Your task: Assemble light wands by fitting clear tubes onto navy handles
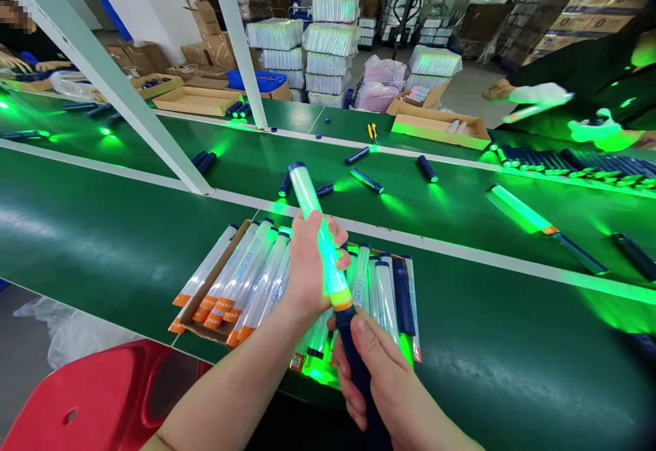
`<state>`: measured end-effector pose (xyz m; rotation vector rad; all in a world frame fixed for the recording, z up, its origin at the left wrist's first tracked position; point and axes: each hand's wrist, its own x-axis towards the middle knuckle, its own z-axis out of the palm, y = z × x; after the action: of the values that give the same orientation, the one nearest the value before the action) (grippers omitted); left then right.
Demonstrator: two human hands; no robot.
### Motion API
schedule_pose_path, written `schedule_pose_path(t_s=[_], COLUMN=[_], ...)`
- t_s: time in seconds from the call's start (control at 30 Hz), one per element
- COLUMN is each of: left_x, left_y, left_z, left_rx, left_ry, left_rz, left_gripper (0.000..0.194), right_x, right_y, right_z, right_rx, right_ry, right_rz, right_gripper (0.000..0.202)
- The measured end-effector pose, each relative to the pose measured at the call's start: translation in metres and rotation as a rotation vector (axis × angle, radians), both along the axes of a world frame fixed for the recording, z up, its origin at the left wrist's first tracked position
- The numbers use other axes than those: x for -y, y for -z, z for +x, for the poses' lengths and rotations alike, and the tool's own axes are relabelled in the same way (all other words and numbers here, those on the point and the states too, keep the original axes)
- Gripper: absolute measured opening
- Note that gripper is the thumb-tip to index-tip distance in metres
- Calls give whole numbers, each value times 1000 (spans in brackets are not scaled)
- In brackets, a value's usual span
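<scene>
Left hand is gripping a glowing tube toward eleven o'clock, right hand its flashlight, any slackening risking a drop.

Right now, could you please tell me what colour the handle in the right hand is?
The handle is dark blue, seen best in the head view.

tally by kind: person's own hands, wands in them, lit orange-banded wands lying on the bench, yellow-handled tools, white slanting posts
Hands: 2
Held wand: 1
Loose lit wand: 1
Yellow tool: 1
Posts: 2
Total: 7
</scene>
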<state>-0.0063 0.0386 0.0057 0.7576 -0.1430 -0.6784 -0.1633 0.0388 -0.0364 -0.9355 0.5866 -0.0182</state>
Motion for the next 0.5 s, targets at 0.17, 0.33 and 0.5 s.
schedule_pose_path(t_s=[0.17,0.33,0.5], left_x=[2,7,4], left_y=[1,-3,-7], left_z=[-4,-1,-10], left_rx=[8,-104,-44], left_ry=[44,168,123], left_rz=[-7,-15,-2], left_gripper=[48,52,46], right_x=[0,-4,-8], right_y=[-1,-10,2], right_z=[1,6,9], right_rx=[32,62,-38], right_ry=[-7,43,60], right_rz=[-24,129,-8], right_gripper=[61,64,70])
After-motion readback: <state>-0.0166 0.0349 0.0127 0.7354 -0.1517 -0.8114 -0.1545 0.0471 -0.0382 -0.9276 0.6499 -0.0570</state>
